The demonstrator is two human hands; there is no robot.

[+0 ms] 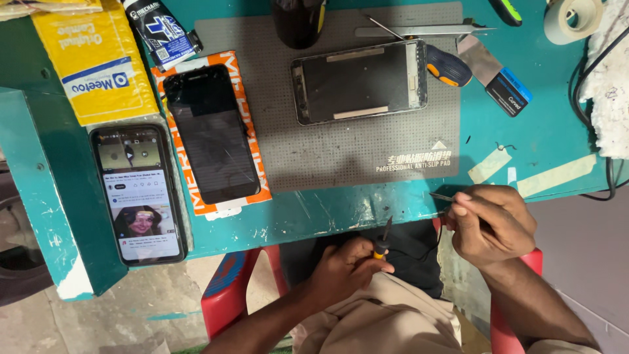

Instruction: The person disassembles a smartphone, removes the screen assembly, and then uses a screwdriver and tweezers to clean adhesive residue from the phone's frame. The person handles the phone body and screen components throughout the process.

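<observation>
A: Start w/ your hands, low in the frame. What do you have there?

B: Your left hand [347,269], bottom centre, has its fingers closed around a small screwdriver [382,242] w/ a yellow-black handle, tip pointing up. Your right hand [491,223], lower right, has fingers pressed together, pinching thin metal tweezers [440,196]; only the tip shows, pointing left, just at the table edge. Both hands are over your lap, in front of the teal table [367,210], near each other but apart.

A: And on the table, going further?

B: Left side, a lit phone [137,193] lies flat near the front edge, screen showing video. Just beside it to the right, a dark phone [211,134] w/ black screen lies on an orange-white box [252,141]. Centre, a grey anti-slip mat [354,154]. On its upper part rests an opened phone frame [359,82], lying sideways.

A: Top of the frame?

B: Upper left, a yellow padded envelope [95,59] and a dark glue tube [162,31]. Top centre, a dark cup [298,23], cut by the frame. Right of the frame phone, a blue-orange handle tool [449,67] and a scraper w/ blue grip [498,77]. Upper right corner, a tape roll [573,18] and black cables [593,111]. A red stool [229,295] shows under you.
</observation>
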